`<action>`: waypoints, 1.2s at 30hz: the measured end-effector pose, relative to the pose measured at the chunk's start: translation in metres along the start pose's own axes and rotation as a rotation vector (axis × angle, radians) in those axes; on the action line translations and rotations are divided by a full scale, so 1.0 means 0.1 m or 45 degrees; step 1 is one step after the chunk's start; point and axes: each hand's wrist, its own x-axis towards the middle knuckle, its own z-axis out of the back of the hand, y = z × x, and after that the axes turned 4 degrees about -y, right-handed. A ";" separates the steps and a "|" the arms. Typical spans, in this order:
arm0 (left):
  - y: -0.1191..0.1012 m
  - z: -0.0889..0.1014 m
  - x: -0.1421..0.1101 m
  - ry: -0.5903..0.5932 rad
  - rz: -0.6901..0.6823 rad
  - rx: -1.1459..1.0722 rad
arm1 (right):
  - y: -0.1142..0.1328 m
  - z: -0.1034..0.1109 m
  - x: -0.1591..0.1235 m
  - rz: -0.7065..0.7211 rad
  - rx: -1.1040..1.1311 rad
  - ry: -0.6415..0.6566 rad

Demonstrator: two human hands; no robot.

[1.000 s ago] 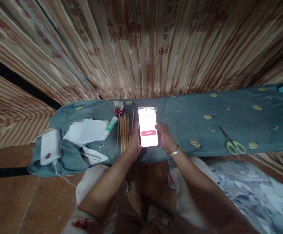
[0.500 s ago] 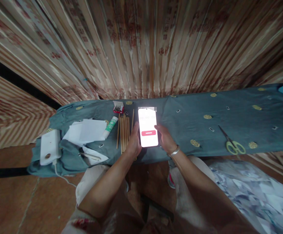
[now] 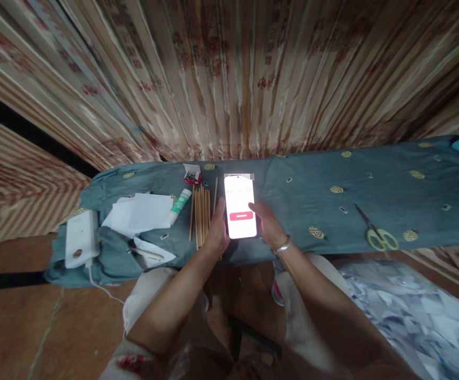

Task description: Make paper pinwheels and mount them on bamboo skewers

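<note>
I hold a lit smartphone [image 3: 240,207] with a white screen and a pink button, just above the near edge of a table covered in grey-blue cloth [image 3: 308,184]. My left hand [image 3: 216,233] grips its left side, thumb along the edge. My right hand [image 3: 268,226], a silver bangle at the wrist, cups its right side with the thumb reaching over the screen. A row of thin wooden sticks [image 3: 201,214] lies right beside my left hand.
Left of the sticks lie a green-and-white tube [image 3: 180,202], loose white papers [image 3: 138,212], a small red box of pins [image 3: 192,174] and a white device with a cable [image 3: 81,238]. Yellow-handled scissors [image 3: 375,233] rest at the right. A striped curtain hangs behind; paper scraps lie at the lower right.
</note>
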 end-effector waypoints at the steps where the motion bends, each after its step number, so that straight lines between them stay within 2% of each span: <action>1: 0.00 0.00 0.00 -0.001 -0.002 0.001 | 0.00 0.00 0.00 0.000 0.003 -0.001; 14: 0.01 0.01 0.01 0.006 -0.014 0.036 | -0.06 0.00 0.03 -0.095 0.236 0.121; 23: 0.01 0.01 0.00 0.009 -0.013 0.010 | -0.02 -0.01 0.01 -0.083 0.164 0.040; 36: 0.02 0.03 0.02 0.004 -0.008 0.021 | -0.09 0.02 0.04 -0.087 0.217 0.063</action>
